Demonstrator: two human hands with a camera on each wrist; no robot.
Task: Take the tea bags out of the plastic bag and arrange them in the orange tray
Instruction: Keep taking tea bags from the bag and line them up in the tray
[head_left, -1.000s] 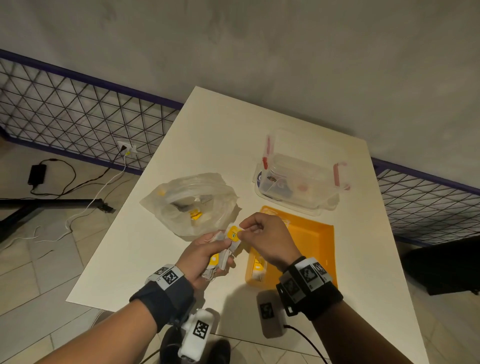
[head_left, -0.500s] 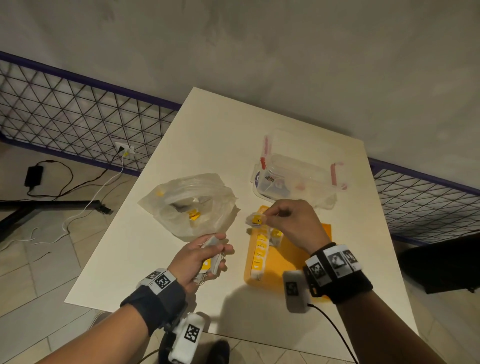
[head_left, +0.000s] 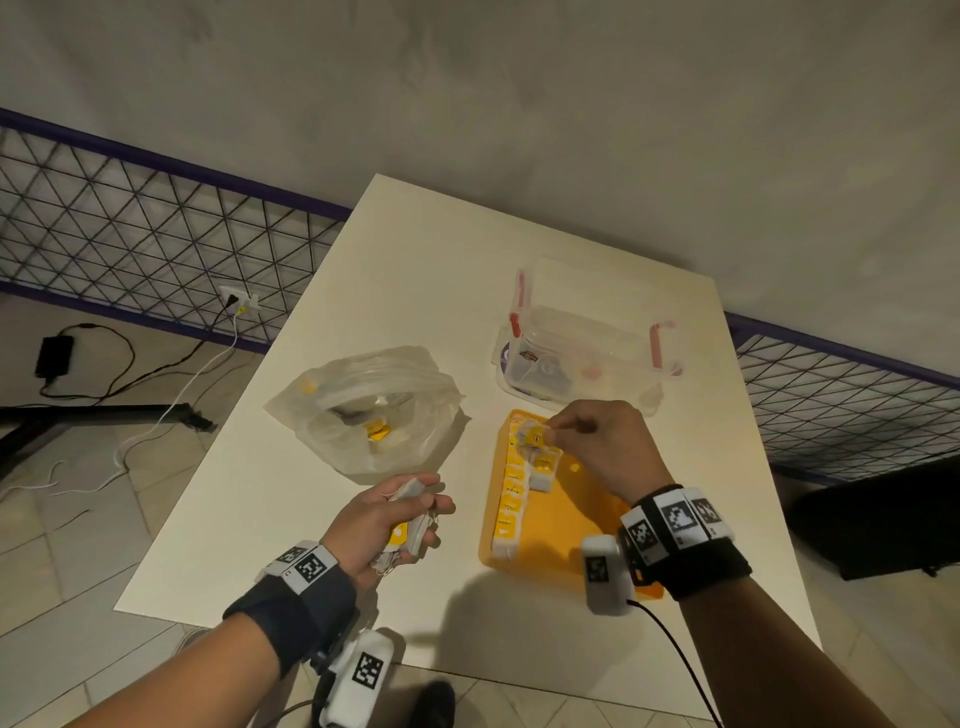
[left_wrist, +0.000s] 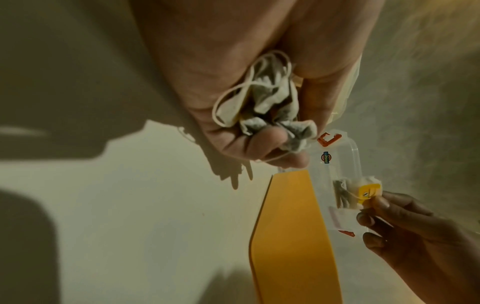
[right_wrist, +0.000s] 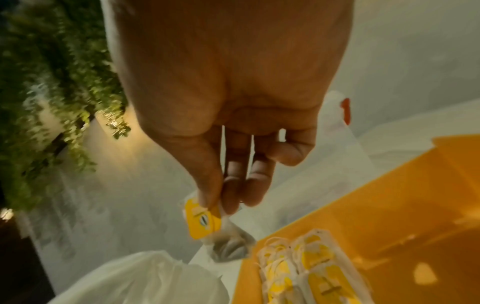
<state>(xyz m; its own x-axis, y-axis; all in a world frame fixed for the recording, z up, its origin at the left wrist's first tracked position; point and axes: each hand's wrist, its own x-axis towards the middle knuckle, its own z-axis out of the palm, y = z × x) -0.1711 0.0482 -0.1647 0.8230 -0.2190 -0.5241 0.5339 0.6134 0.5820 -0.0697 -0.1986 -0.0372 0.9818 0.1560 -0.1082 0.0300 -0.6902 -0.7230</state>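
Observation:
My right hand (head_left: 582, 441) pinches one tea bag (head_left: 532, 435) by its yellow tag (right_wrist: 203, 219) over the far left corner of the orange tray (head_left: 582, 519). Several tea bags (head_left: 511, 493) lie in a row along the tray's left side, with more beside them (right_wrist: 311, 273). My left hand (head_left: 395, 519) grips a bunch of tea bags (left_wrist: 265, 105) left of the tray. The clear plastic bag (head_left: 369, 410) lies open on the table with a yellow-tagged tea bag (head_left: 377, 430) inside.
A clear plastic box (head_left: 587, 348) with red clips stands just behind the tray. The white table (head_left: 415, 270) ends close to my wrists. A wire fence (head_left: 130, 234) and floor cables (head_left: 130, 364) are at the left.
My right hand took one tea bag from the bunch in my left hand and carried it right and away, over the tray's far corner. My left hand drew back a little.

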